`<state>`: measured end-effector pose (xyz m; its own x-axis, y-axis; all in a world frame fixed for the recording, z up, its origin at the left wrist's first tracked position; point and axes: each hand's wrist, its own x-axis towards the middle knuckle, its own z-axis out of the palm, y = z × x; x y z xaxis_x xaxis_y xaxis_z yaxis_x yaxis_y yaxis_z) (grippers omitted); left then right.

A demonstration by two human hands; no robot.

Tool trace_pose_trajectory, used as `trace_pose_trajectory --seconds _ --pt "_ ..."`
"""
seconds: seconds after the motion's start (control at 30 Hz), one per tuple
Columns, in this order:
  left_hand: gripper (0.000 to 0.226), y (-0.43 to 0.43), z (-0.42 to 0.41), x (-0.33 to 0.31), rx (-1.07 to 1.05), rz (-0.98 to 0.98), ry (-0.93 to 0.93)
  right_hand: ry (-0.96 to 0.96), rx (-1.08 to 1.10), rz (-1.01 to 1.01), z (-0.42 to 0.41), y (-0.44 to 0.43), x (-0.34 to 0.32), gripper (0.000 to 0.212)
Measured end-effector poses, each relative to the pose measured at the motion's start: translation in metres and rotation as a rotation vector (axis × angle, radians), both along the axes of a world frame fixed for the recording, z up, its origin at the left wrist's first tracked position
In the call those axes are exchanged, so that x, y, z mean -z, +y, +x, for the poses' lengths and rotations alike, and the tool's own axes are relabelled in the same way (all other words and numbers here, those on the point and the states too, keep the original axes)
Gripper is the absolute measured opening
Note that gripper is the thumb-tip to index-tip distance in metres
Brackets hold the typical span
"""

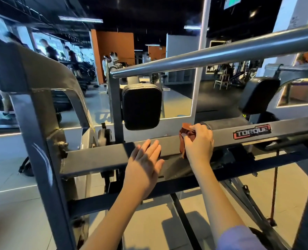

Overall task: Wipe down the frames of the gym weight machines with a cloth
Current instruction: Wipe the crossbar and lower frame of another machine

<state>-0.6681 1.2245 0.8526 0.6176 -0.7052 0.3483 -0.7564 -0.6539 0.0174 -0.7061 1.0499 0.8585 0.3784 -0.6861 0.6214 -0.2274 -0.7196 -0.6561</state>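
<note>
On the grey crossbeam (99, 156) of the machine, the right hand (199, 141) grips a rust-brown cloth (184, 135) against the beam; left hand (146, 159) rests flat, fingers straight, just left of it.

Your left hand (144, 163) rests on the frame beam (99, 156), just left of your right hand (198, 143), which holds the cloth (183, 136) against the same beam. Further right on it sits the label (252, 131). Behind the beam stands a pad (141, 106), with a round bar (212, 55) crossing above
</note>
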Motion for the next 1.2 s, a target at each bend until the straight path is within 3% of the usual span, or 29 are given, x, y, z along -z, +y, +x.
trace_pose_trajectory --seconds 0.17,0.27,0.37,0.47,0.63,0.77,0.9,1.03,1.2 --pt "0.054 -0.005 0.004 -0.007 0.004 0.012 0.016 -0.072 -0.043 -0.103 -0.024 0.002 0.025 0.026" --pt "0.054 -0.009 0.007 -0.011 0.062 0.006 -0.009 -0.016 0.014 -0.033 -0.003 -0.025 -0.006 0.025" --pt "0.055 -0.020 0.001 -0.004 0.145 0.052 -0.020 -0.011 0.030 0.013 -0.010 -0.021 0.004 0.026" --pt "0.070 -0.025 0.004 0.004 0.198 0.042 -0.006 -0.062 -0.019 -0.048 -0.034 -0.011 0.031 0.026" --pt "0.076 -0.026 0.009 0.006 0.213 0.025 -0.048 -0.026 0.062 0.019 -0.012 -0.051 -0.008 0.027" --pt "0.072 -0.025 0.005 0.009 0.198 -0.005 -0.022 -0.074 0.019 0.028 -0.036 -0.037 0.022 0.027" --pt "0.088 -0.029 0.012 0.009 0.191 -0.010 -0.041 -0.045 0.052 -0.009 -0.034 -0.060 0.014 0.026" --pt "0.077 -0.027 0.007 0.007 0.190 0.014 -0.040 -0.041 0.119 0.048 -0.026 -0.057 -0.002 0.022" --pt "0.070 -0.027 0.008 0.008 0.189 -0.042 0.003 -0.028 0.026 -0.016 -0.042 -0.039 0.022 0.028"
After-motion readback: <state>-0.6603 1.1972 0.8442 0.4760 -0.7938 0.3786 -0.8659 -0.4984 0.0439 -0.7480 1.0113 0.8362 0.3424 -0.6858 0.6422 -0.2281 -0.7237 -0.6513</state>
